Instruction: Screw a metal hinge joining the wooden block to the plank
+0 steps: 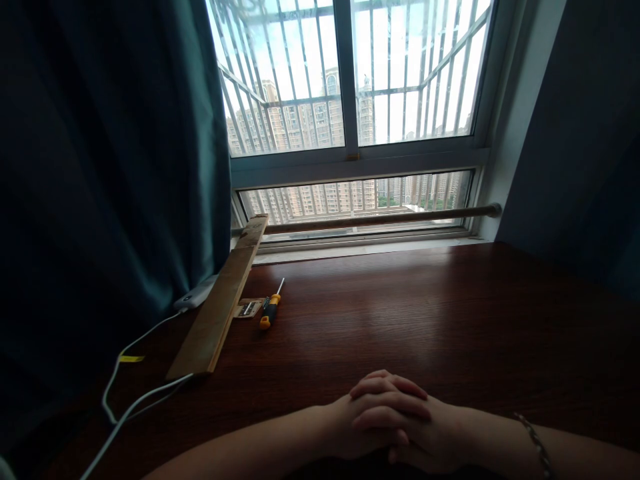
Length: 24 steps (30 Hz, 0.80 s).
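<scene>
My left hand [341, 421] and my right hand [436, 427] rest clasped at the near edge of the dark wooden table [380, 320]. Their fingers are interlaced and folded over each other, with no object between them. A braided bracelet circles my right wrist. Beyond them to the left lies a screwdriver [270, 311] with a yellow and black handle, its shaft pointing toward the window. Beside it is a small flat piece [249, 308] holding dark and light strips, too small to make out. A long wooden board [215, 310] lies left of that, partly covering the piece.
A white power strip [197, 293] sits behind the board, against the dark teal curtain [195, 167]. Its white cable [113, 380], with a yellow tag [131, 359], loops along the left. A horizontal rail [390, 219] crosses before the barred window [410, 73].
</scene>
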Motion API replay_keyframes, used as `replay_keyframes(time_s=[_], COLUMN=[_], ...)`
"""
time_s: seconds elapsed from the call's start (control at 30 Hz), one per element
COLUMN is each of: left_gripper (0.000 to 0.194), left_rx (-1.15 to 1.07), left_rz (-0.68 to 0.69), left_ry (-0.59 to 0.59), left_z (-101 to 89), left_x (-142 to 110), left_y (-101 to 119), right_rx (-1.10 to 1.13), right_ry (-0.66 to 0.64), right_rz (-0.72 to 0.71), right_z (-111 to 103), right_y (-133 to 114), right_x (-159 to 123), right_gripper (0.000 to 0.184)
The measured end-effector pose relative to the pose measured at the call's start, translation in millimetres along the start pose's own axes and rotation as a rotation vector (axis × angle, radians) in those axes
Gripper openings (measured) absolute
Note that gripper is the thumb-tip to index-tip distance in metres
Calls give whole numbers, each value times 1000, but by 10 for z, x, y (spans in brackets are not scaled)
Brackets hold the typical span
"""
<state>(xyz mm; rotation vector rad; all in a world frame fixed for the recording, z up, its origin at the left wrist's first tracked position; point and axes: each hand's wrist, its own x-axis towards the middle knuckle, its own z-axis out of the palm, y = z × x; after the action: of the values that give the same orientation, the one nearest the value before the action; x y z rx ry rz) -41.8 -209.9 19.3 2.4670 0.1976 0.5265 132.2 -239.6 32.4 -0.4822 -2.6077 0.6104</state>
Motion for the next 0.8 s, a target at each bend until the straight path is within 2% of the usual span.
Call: replay_keyframes(time_s=[0.2, 0.4, 0.8], left_gripper=[40, 39, 39], left_rx=[12, 14, 4], left_rz=[-30, 24, 4], left_ry=[-27, -2, 9], left_z=[-19, -6, -22], left_x=[8, 1, 2], left_y=[32, 11, 31], right_rx=[-2, -7, -10], right_ry=[-7, 22, 28], right_rz=[4, -24, -32], right_z=[-3, 9, 28], right_y=[9, 13, 40], right_x=[2, -4, -16], right_gripper=[44, 44, 45])
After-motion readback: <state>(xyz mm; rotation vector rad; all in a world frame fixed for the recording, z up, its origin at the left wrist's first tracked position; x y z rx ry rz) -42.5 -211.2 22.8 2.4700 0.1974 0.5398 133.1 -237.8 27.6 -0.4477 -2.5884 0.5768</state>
